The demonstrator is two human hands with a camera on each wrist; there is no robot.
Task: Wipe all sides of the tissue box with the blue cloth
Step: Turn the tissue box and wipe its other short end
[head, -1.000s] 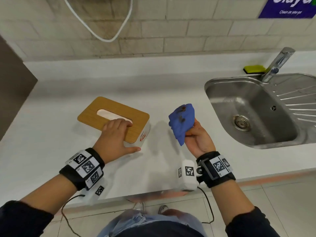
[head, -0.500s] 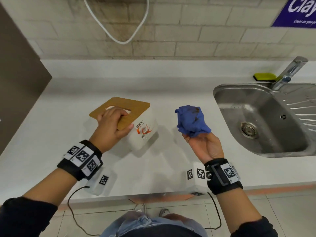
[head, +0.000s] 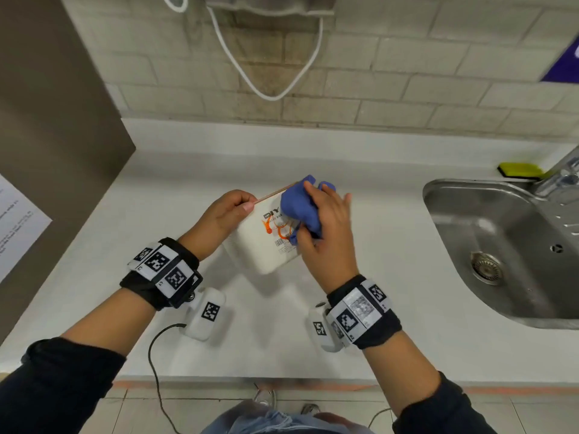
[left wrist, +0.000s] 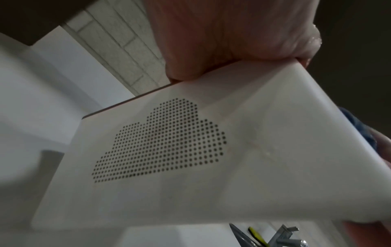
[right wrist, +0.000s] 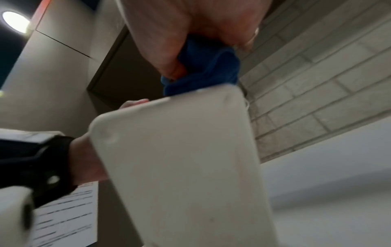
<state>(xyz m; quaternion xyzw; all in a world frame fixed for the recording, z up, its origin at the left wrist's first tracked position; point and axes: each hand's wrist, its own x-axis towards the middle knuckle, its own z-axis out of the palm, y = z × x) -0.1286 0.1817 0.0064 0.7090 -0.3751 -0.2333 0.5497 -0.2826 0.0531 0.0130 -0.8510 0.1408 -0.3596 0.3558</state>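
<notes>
White tabletop [head: 360, 324] scene: left hand [head: 224, 214] grips the tilted tissue box [head: 266, 252], right hand [head: 326, 233] clutches the blue cloth [head: 297, 205] on its printed side, so the remaining sides look untouched, I'd guess.

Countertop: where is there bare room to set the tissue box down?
Bare counter runs left of the left hand, and between the right hand and the sink. Crowded where both hands hold the tissue box and cloth.

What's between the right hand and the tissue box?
The blue cloth, bunched in the right hand and pressed against the tissue box; head view shows it.
</notes>
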